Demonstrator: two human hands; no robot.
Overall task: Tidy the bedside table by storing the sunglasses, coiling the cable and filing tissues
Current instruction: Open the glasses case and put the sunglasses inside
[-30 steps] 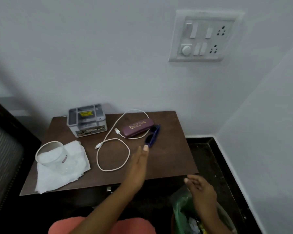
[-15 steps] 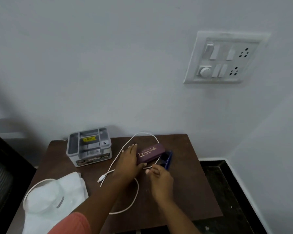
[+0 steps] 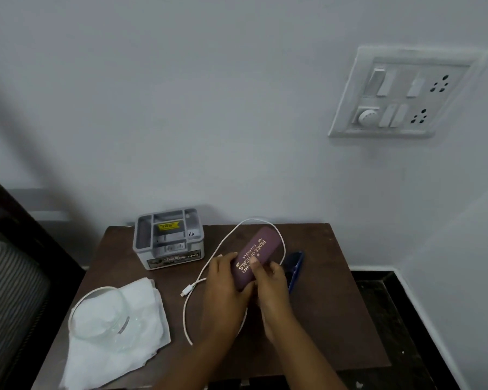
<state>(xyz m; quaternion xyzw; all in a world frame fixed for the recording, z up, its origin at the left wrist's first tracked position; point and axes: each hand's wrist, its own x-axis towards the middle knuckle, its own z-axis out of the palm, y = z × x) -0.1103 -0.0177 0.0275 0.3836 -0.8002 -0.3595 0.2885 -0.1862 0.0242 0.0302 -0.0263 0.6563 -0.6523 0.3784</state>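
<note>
Sunglasses point(image 3: 295, 265), blue plastic, unstored; left hand point(image 3: 226, 287) and right hand point(image 3: 271, 287) grasping maroon oblong case point(image 3: 259, 249) (apparently closed); white cable point(image 3: 188, 290) uncoiled, white tissues point(image 3: 150, 322) unfiled.

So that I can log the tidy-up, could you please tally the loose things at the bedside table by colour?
White: 2, the cable and the tissues
Grey: 1, the organiser box
Maroon: 1, the glasses case
Blue: 1, the sunglasses
Clear: 1, the glass jar on the tissues
Total: 6
</note>
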